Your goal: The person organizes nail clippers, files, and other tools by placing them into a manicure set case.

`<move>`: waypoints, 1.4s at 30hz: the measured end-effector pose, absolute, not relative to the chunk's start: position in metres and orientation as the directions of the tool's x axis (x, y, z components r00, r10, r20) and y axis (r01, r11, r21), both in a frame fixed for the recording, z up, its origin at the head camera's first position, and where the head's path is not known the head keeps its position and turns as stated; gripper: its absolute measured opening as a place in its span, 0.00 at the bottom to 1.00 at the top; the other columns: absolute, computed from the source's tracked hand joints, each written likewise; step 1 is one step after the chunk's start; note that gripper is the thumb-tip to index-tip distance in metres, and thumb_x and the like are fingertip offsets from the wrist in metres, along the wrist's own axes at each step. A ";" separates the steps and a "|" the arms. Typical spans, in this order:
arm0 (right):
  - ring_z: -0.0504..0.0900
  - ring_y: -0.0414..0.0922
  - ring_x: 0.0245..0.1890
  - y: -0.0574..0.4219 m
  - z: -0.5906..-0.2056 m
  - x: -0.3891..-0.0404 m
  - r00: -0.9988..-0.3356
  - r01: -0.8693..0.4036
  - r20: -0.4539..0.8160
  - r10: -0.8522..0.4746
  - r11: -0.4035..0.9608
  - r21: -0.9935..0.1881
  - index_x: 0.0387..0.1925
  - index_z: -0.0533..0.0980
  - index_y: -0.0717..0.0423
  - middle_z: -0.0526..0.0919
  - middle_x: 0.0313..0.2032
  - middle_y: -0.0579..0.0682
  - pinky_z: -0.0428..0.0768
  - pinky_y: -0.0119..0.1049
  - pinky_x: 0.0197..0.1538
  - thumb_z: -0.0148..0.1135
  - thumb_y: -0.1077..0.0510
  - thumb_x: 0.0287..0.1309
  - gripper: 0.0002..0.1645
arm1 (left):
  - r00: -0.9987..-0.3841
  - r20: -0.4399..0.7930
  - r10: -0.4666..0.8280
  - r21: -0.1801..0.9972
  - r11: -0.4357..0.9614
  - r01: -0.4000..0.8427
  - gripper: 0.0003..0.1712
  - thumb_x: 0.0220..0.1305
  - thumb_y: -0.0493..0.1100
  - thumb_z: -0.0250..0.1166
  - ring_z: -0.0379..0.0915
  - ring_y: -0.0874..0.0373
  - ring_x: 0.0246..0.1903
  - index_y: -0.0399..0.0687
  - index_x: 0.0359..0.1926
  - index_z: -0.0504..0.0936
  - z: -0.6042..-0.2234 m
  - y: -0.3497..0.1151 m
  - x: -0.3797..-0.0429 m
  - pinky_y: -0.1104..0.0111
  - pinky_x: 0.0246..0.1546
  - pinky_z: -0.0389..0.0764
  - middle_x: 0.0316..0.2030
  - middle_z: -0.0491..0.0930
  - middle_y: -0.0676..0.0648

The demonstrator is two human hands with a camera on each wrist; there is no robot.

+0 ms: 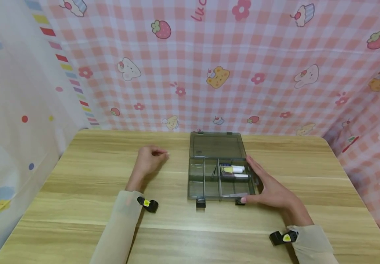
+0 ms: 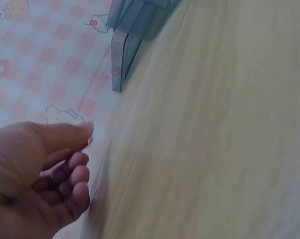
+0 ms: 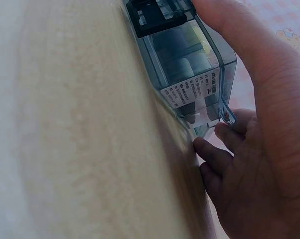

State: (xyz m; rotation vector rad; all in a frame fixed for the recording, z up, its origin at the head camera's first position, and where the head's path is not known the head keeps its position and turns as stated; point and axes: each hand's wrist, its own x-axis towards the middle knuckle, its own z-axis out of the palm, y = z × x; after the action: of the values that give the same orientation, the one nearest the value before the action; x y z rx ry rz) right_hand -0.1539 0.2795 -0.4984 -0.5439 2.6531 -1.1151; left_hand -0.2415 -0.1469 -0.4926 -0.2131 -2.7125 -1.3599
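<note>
A smoky clear compartment box (image 1: 211,179) lies on the table with its hinged lid (image 1: 217,145) folded back. White-capped small bottles or tubes (image 1: 237,169) lie in its right-hand section, and a thin pale piece (image 1: 235,195) sits in the front right compartment. My right hand (image 1: 270,187) grips the box's right end, thumb at the front latch and index finger at the back corner. In the right wrist view, the other fingers curl near the end wall. Left of the box, my left hand (image 1: 149,159) has thumb and forefinger tips close together; whether something tiny is between them is unclear.
The light wooden table (image 1: 176,234) reaches back to a pink checked cloth (image 1: 190,73). Two black latches hang at the box's front, the left latch (image 1: 201,202) showing fully. A printed white label (image 3: 192,89) is on the box's end wall.
</note>
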 end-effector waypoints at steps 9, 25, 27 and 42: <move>0.41 0.63 0.81 0.278 -0.497 -0.153 -0.910 -0.244 -0.059 -0.410 0.645 -0.724 0.83 0.35 0.35 0.36 0.83 0.49 0.51 0.74 0.73 0.83 0.35 0.41 0.81 | -0.971 0.160 0.175 0.808 0.542 0.231 0.05 0.64 0.39 0.73 0.79 0.55 0.33 0.43 0.38 0.91 -0.483 -0.132 -0.238 0.70 0.35 0.80 0.38 0.88 0.42; 0.41 0.63 0.82 0.279 -0.497 -0.153 -0.910 -0.246 -0.058 -0.411 0.645 -0.723 0.83 0.35 0.36 0.36 0.83 0.48 0.51 0.74 0.74 0.83 0.35 0.41 0.81 | -0.896 0.118 0.428 0.818 0.470 0.332 0.03 0.64 0.41 0.73 0.77 0.59 0.30 0.51 0.39 0.91 -0.458 -0.091 -0.216 0.71 0.33 0.82 0.31 0.84 0.51; 0.41 0.63 0.82 0.279 -0.497 -0.153 -0.910 -0.246 -0.056 -0.411 0.643 -0.725 0.83 0.35 0.36 0.36 0.83 0.48 0.50 0.74 0.74 0.83 0.35 0.41 0.82 | -0.883 0.125 0.452 0.811 0.466 0.353 0.03 0.64 0.41 0.73 0.77 0.60 0.30 0.51 0.39 0.91 -0.454 -0.086 -0.213 0.71 0.33 0.82 0.31 0.84 0.52; 0.40 0.63 0.82 0.279 -0.498 -0.154 -0.911 -0.242 -0.060 -0.408 0.648 -0.722 0.83 0.35 0.35 0.36 0.83 0.48 0.50 0.74 0.73 0.83 0.35 0.41 0.81 | -0.833 0.151 0.532 0.785 0.448 0.428 0.02 0.63 0.39 0.73 0.76 0.61 0.30 0.49 0.37 0.91 -0.446 -0.074 -0.205 0.73 0.32 0.82 0.32 0.83 0.51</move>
State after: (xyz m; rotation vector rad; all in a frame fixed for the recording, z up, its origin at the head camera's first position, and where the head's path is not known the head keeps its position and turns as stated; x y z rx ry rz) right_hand -0.1537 0.2793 -0.4979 -0.5300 2.6500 -1.1134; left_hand -0.2052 -0.0737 -0.4460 -0.9230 -2.7713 -1.4458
